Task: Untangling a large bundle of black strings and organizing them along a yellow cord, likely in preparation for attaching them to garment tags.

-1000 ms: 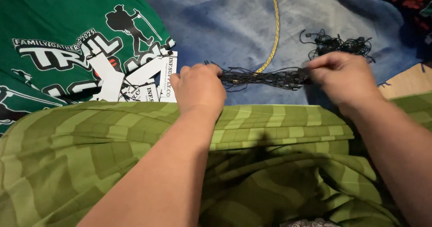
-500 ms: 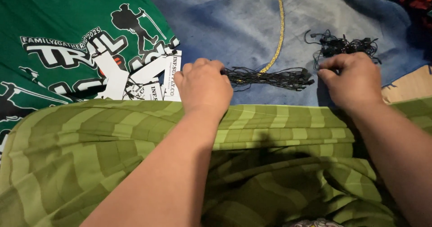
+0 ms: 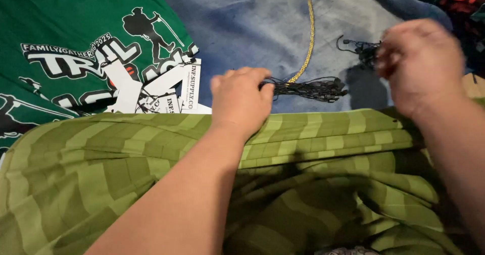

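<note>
Loosely, thin black strings on denim

Two hands show: the left hand and the right hand. Two clumps of black strings: one bundle mid-surface, one tangle toward the right edge. One yellow cord runs in from the top edge. One green striped cloth covers the near edge. One green printed shirt fills the top left corner. A small stack of white tags, too overlapped to count exactly.
</note>
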